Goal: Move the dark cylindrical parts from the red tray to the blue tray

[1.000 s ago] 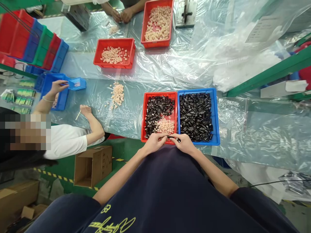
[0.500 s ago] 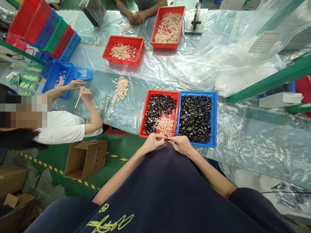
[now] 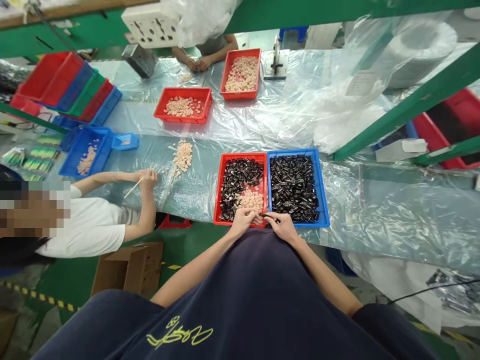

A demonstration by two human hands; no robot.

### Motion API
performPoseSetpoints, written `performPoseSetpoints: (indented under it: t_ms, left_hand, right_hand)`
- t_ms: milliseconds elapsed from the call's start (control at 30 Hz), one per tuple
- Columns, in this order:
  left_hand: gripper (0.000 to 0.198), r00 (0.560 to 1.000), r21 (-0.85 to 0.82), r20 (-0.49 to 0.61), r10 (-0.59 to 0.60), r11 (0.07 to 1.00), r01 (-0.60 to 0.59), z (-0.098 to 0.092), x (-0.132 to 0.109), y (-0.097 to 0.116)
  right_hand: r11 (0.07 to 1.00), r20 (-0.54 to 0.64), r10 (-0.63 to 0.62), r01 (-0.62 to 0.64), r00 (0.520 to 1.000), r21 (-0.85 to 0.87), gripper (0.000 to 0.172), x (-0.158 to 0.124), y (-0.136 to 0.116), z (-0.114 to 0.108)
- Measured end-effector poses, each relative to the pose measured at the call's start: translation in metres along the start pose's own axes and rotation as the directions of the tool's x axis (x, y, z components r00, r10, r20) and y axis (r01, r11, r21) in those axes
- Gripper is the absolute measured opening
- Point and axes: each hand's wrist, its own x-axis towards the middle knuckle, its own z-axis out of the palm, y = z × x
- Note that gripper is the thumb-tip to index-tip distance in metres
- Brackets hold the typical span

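Note:
My left hand [image 3: 243,221] is closed in a pinch over the front rim of a red tray [image 3: 217,192]; what its fingertips hold is too small to make out. Close beside it, my right hand [image 3: 282,227] grips a small black piece [image 3: 267,216] between thumb and fingers, pointing toward the left fingertips. The red tray holds black pieces [image 3: 242,175] and a heap of small beige pieces [image 3: 252,199]. Against its right side stands a blue tray [image 3: 323,200] filled with similar black pieces [image 3: 294,187].
On the left a co-worker's hand [image 3: 149,178] holds a thin stick [image 3: 134,187] near loose beige pieces [image 3: 183,156]. Across the table are two red bins [image 3: 183,120] [image 3: 240,95] and another person's hands [image 3: 198,64]. A green post [image 3: 408,100] slants at right.
The view has tilted up, bringing a green beam and socket strip into sight. My hands are slightly farther apart at the fingertips. The co-worker's hands at left have come together.

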Motion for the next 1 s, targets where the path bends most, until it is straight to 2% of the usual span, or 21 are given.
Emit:
performPoseSetpoints:
  t_ms: [100, 200, 300, 367, 467, 567, 733, 833, 1000]
  left_hand:
    - [0.030, 1.000, 0.078, 0.006, 0.023, 0.997, -0.023, 0.000, 0.006, -0.002]
    - [0.035, 0.997, 0.187, -0.029, 0.076, 0.980, -0.069, 0.000, 0.010, -0.004]
    - [0.036, 0.987, 0.298, -0.055, 0.151, 0.946, -0.128, 0.000, 0.008, -0.002]
    - [0.031, 0.980, 0.343, -0.033, 0.194, 0.923, -0.172, 0.001, 0.003, 0.003]
    - [0.027, 0.970, 0.365, 0.011, 0.244, 0.902, -0.231, 0.005, -0.007, 0.013]
    - [0.021, 0.963, 0.362, 0.020, 0.268, 0.896, -0.257, 0.011, -0.014, 0.024]
    - [0.018, 0.970, 0.295, -0.021, 0.243, 0.928, -0.226, 0.016, -0.021, 0.029]
    - [0.028, 0.980, 0.210, -0.023, 0.196, 0.960, -0.187, 0.018, -0.025, 0.025]
    - [0.039, 0.991, 0.124, -0.039, 0.130, 0.984, -0.125, 0.016, -0.024, 0.020]
  right_hand:
    - [0.992, -0.126, 0.107, -0.098, 0.986, 0.074, 0.027, 0.000, 0.009, -0.011]
    - [0.963, -0.244, 0.234, -0.190, 0.941, 0.190, 0.039, 0.000, 0.019, -0.032]
    - [0.903, -0.226, 0.329, -0.235, 0.917, 0.360, 0.057, -0.003, 0.022, -0.049]
    - [0.845, -0.149, 0.359, -0.253, 0.921, 0.471, 0.057, -0.004, 0.019, -0.052]
    - [0.757, -0.030, 0.364, -0.277, 0.931, 0.592, 0.044, -0.001, 0.012, -0.041]
    - [0.690, 0.051, 0.352, -0.296, 0.935, 0.660, 0.032, 0.008, 0.004, -0.019]
    - [0.652, 0.143, 0.284, -0.300, 0.948, 0.696, 0.035, 0.019, -0.017, 0.011]
    - [0.669, 0.176, 0.236, -0.291, 0.956, 0.684, 0.043, 0.019, -0.027, 0.017]
    - [0.835, 0.181, 0.128, -0.205, 0.975, 0.511, 0.052, 0.016, -0.024, 0.019]
